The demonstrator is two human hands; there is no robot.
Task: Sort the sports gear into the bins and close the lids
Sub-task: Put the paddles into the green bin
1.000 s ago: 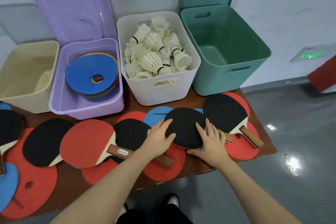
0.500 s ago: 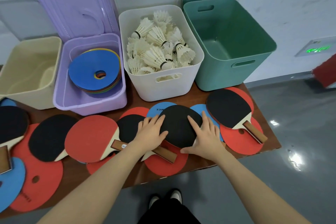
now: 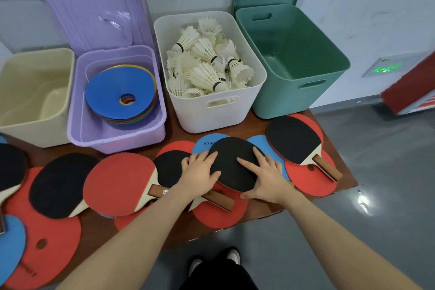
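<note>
Both hands rest on one black-faced table tennis paddle (image 3: pixel 231 162) at the table's front middle. My left hand (image 3: pixel 200 172) covers its left edge and my right hand (image 3: pixel 266 176) its right edge, fingers spread over the rubber. Its wooden handle (image 3: pixel 219 200) pokes out below my left hand. More paddles lie around it: a black one (image 3: pixel 294 141) at the right, a red one (image 3: pixel 120 183) and a black one (image 3: pixel 58 183) at the left. Flat red and blue discs (image 3: pixel 313 183) lie under them. The open green bin (image 3: pixel 294 61) stands empty at the back right.
At the back stand a white bin (image 3: pixel 211 110) full of shuttlecocks, a purple bin (image 3: pixel 113 139) with stacked discs and its lid up, and an empty cream bin (image 3: pixel 30 92). The table's front edge (image 3: pixel 259 214) is close to my body; grey floor lies to the right.
The black paddle has slid slightly left under my hands, uncovering a blue disc on its right. My view has shifted a little closer.
</note>
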